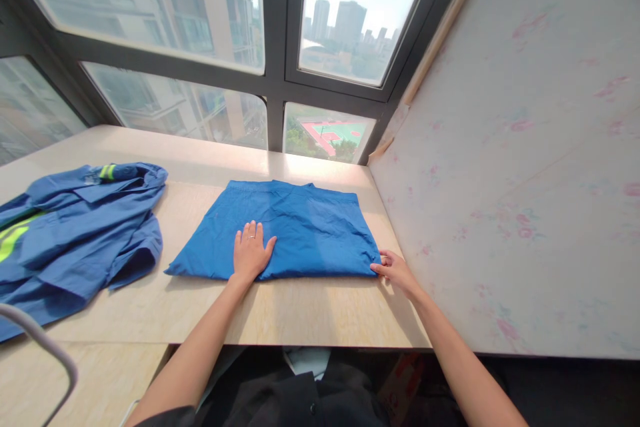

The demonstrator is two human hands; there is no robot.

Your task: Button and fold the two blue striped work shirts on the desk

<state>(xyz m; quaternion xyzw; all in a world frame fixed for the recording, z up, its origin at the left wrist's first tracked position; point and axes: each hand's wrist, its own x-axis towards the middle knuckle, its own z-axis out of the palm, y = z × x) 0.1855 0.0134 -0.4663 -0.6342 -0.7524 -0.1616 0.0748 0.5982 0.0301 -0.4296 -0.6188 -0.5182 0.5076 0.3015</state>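
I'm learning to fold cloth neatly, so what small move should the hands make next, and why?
Probably lift the near right corner of the blue cloth and bring it inward: the right hand has its fingers at that corner, while the left hand lies flat on top, which should steady the rest.

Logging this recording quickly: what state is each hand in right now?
Left hand: open, palm down on the folded bright-blue cloth.
Right hand: closed, pinching that cloth's near right corner.

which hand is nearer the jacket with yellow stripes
Left. The left hand rests on the folded cloth, right of the jacket; the right hand is farther, at the cloth's right corner.
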